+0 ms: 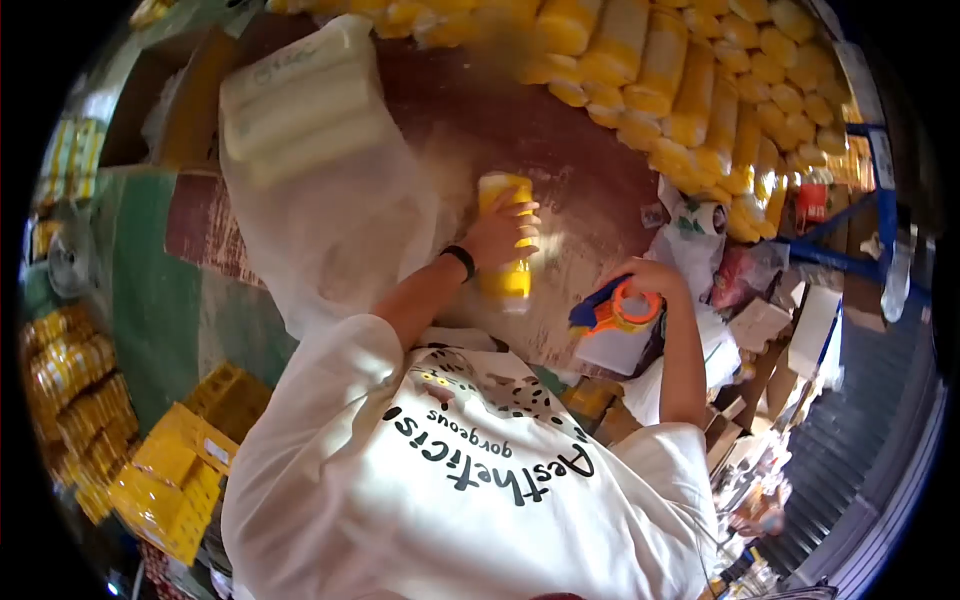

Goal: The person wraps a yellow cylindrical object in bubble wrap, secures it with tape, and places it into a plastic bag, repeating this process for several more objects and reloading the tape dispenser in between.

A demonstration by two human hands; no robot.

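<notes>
My left hand (497, 232), with a dark band at the wrist, lies across a yellow-and-white wrapped pack (512, 280) on the worn red-brown tabletop (450, 100). Its fingers curve over the pack's right side. In my right hand (655, 275), at the table's right side, is an orange and blue tape dispenser (622, 310); part of it is covered by the fingers. A large translucent plastic bag (340, 230) spreads left of the left hand, with pale wrapped packs (300, 105) inside its far end.
Many yellow packs (690, 95) are stacked along the far right edge. An open cardboard box (185, 110) stands at far left. Yellow cartons (175, 470) sit low on the left. Plastic bags (690, 250), cardboard pieces (765, 325) and a blue metal frame (880, 190) are at right.
</notes>
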